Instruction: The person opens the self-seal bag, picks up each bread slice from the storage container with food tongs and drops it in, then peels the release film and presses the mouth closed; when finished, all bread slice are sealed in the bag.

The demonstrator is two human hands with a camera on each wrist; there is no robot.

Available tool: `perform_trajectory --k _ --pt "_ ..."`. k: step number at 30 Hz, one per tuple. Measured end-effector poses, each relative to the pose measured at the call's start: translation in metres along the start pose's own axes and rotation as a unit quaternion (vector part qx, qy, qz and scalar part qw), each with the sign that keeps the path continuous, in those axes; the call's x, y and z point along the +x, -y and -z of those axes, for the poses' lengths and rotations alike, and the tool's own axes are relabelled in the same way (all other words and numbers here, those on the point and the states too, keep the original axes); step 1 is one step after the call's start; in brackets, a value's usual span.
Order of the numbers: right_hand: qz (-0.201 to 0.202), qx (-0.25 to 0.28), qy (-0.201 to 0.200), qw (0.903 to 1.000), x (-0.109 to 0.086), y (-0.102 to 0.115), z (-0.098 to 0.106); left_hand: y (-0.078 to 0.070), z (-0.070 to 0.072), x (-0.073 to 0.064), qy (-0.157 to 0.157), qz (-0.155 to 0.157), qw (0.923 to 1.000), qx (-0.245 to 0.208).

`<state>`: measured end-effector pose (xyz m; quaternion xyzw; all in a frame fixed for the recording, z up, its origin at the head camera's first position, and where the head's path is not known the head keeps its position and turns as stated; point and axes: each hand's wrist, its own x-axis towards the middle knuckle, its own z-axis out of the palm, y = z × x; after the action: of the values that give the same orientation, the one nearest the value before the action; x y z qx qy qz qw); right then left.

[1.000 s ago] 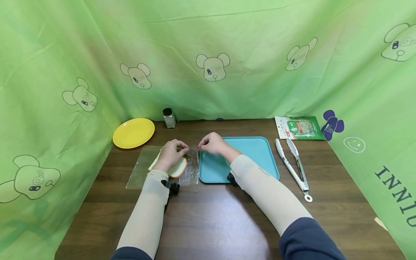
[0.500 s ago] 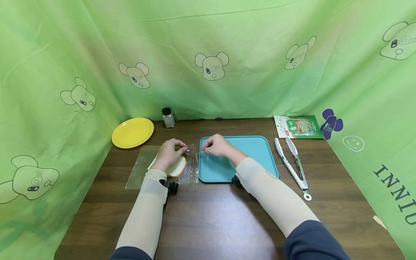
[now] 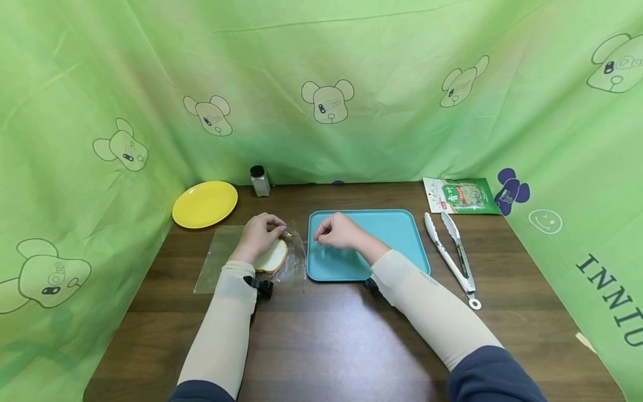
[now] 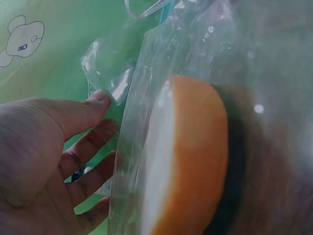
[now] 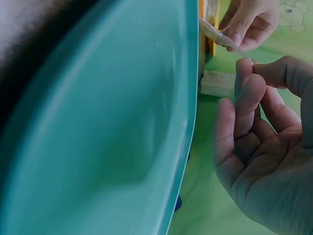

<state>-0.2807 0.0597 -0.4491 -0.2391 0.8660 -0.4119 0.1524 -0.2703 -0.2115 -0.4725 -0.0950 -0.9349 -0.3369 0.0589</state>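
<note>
A clear plastic bag (image 3: 216, 262) lies on the table left of the blue tray (image 3: 402, 245). Inside it is a thick slice of bread (image 3: 272, 258) with a white face and orange-brown crust, shown from the side in the left wrist view. My left hand (image 3: 260, 234) reaches over the bread and pinches the bag's far edge between thumb and forefinger. Over the tray's left part, my right hand (image 3: 341, 230) has thumb and forefinger pressed together. In the right wrist view they pinch the end of a thin clear strip (image 5: 225, 39) that runs toward the left hand.
A yellow plate (image 3: 205, 204) sits at the back left, beside a small jar with a black lid (image 3: 260, 182). Tongs with white tips (image 3: 454, 259) lie right of the tray. A green-and-white packet (image 3: 464, 196) lies behind them. Green cloth encloses the table's back and sides.
The right hand has drawn away from the bag's edge to the right, over the tray, and slightly nearer. The left hand has shifted slightly left, uncovering more of the bread.
</note>
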Motion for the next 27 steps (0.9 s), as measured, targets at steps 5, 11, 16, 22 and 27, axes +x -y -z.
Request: perform_trajectory --k 5,11,16,22,27 --pt "0.010 0.006 0.008 0.9999 -0.009 0.000 0.000 0.000 0.001 0.000 -0.003 0.001 1.0000 0.002" --pt "0.012 0.012 0.026 0.9995 -0.022 0.002 0.002 0.002 0.001 0.000 -0.004 0.003 1.0000 0.001" --pt "0.023 0.023 0.033 0.9989 -0.033 -0.001 0.003 0.002 0.002 0.000 0.001 0.006 1.0000 0.002" --pt "0.032 0.039 0.040 0.9979 -0.045 -0.002 0.004 0.004 0.004 0.000 0.006 0.008 0.9999 -0.001" --pt "0.038 0.054 0.044 0.9968 -0.058 -0.001 0.006 0.005 0.004 0.000 0.008 0.008 0.9999 -0.006"
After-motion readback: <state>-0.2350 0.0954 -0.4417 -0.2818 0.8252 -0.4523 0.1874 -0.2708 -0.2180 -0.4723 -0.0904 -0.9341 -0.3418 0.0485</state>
